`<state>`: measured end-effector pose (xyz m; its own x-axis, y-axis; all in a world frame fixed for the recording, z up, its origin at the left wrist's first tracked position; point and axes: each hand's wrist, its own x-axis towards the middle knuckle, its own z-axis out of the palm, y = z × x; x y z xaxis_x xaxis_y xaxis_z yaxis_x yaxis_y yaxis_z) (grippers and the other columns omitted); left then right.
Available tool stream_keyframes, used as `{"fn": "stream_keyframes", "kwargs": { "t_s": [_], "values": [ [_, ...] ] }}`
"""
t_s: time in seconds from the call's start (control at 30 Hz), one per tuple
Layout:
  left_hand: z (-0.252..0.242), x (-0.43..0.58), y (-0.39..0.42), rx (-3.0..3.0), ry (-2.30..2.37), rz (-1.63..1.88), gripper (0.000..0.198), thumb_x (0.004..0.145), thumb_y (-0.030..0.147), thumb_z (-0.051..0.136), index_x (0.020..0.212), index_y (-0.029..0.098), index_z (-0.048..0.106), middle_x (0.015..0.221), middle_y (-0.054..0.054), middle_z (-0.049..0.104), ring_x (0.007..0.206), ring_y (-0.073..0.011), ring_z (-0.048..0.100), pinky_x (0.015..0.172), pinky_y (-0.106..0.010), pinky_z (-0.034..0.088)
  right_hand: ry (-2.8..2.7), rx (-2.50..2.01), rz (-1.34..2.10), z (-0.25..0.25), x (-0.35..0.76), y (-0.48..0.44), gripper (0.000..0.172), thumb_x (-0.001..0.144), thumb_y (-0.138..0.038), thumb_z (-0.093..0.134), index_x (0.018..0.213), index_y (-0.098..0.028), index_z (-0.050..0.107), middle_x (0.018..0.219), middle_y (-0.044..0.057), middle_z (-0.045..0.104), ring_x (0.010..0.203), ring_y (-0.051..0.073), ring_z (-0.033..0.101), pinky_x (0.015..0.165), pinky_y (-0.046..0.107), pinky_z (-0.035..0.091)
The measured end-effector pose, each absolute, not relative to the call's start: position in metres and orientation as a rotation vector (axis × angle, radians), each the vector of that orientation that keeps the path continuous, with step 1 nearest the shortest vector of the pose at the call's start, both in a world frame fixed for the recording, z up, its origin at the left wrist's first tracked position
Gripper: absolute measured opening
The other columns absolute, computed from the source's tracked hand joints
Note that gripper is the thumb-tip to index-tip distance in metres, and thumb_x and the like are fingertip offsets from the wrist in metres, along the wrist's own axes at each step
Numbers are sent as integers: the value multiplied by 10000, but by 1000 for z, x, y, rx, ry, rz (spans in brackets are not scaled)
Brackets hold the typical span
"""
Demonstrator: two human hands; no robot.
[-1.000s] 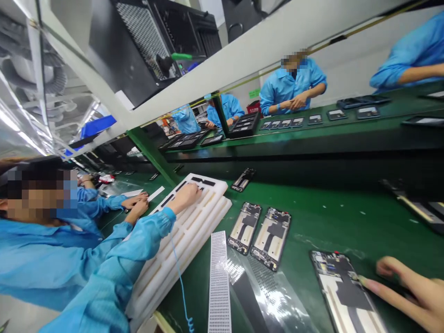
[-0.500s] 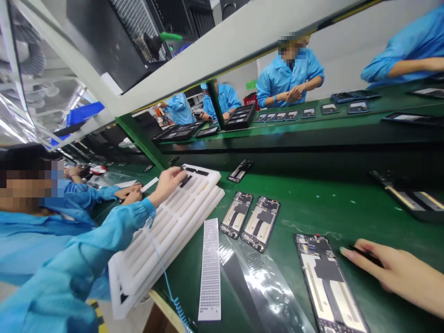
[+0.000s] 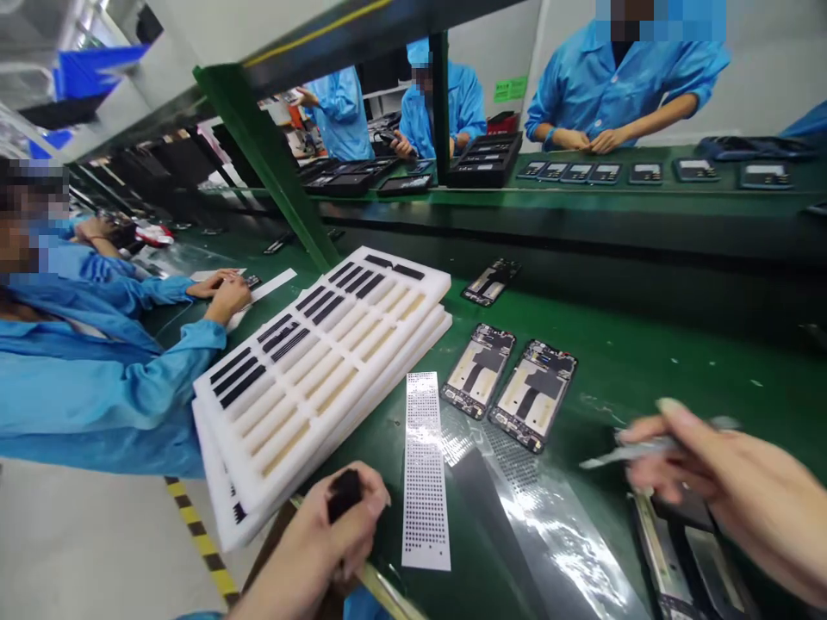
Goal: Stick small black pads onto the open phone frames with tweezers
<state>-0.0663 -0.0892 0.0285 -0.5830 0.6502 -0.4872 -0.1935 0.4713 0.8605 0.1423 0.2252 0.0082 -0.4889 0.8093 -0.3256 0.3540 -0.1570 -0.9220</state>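
Note:
In the head view, my left hand [image 3: 339,521] is closed on a small black part [image 3: 345,495] by the table's front edge, just below the white foam tray [image 3: 303,366]. Black strips lie in several of that tray's slots; others hold none. At the right, my right hand [image 3: 717,482] grips grey pointed tweezers [image 3: 646,449], their tip toward the left. Below this hand lies an opened phone frame [image 3: 662,551], partly covered by it. Two more phone frames, one left [image 3: 478,370] and one right [image 3: 535,394], lie side by side in the middle.
A white sheet of small dots [image 3: 425,482] lies beside clear plastic film [image 3: 549,517]. Another phone frame [image 3: 491,282] is farther back. A green post [image 3: 268,164] rises behind the tray. A co-worker in blue [image 3: 109,344] works at the left; others are across the bench.
My left hand has come from the foam tray down to the table's front edge, now with a black part in it. The tweezers in my right hand now point left. The view has shifted.

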Motion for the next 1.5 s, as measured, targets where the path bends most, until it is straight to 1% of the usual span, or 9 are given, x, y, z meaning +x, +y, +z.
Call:
{"fn": "stream_keyframes", "kwargs": {
  "t_s": [0.07,0.13,0.2,0.3,0.47,0.6,0.73,0.87,1.5],
  "values": [
    [15,-62,-86,763,2023,951,239,967,447,516,898,248,631,658,6,547,572,-149,485,538,-256,385,-1966,-1060,1833,13,108,201,627,759,-765,668,782,-149,784,729,155,781,623,245,739,544,294,600],
    [4,-62,-79,1077,2083,711,269,866,272,603,1125,283,675,1089,-101,711,798,-236,651,679,-324,495,-2149,-804,1905,8,81,182,548,891,-677,600,860,-155,763,839,132,797,756,242,767,652,298,614],
    [-3,-62,-70,1345,2091,392,746,726,119,613,1437,321,510,1524,-166,499,969,-340,694,743,-426,556,-2290,-637,1883,0,64,171,481,978,-593,530,908,-164,738,880,102,790,818,233,763,738,320,610],
    [-7,-61,-55,1599,2018,-101,1002,675,54,581,1591,296,254,1671,-225,120,1002,-403,711,689,-514,609,-2483,-519,1739,-11,53,162,420,1030,-504,478,943,-180,730,903,71,779,844,219,747,804,335,587],
    [-9,-65,-39,1677,1946,-272,950,706,69,592,1589,235,282,1646,-245,62,859,-413,739,557,-528,612,-2603,-545,1656,-17,45,156,482,1042,-489,443,839,-179,753,960,79,779,852,215,746,798,303,582],
    [-18,-69,-44,1406,1993,378,839,636,15,665,1430,258,544,1592,-231,368,946,-465,719,710,-587,595,-2379,-677,1807,-6,49,157,497,991,-553,522,817,-180,801,1080,108,782,891,241,771,806,293,627],
    [-15,-54,-45,971,1848,1092,411,979,455,529,1366,324,484,1167,-100,720,719,-197,715,620,-300,578,-2019,-779,1801,18,71,148,364,958,-524,600,895,-252,834,1050,89,802,851,255,794,737,281,661],
    [2,-26,-28,126,1188,1828,561,910,763,431,1061,252,608,736,-11,685,387,-57,506,342,-128,328,-1835,-883,1780,36,84,121,305,933,-548,618,1139,-380,768,891,36,822,813,283,800,699,343,684],
    [11,-9,-4,37,1030,1997,446,944,610,550,945,185,686,651,-19,650,417,-61,512,352,-117,407,-2021,-880,1373,37,86,107,232,963,-488,605,1084,-374,767,1030,15,815,946,262,783,755,265,668]
  ]
}}
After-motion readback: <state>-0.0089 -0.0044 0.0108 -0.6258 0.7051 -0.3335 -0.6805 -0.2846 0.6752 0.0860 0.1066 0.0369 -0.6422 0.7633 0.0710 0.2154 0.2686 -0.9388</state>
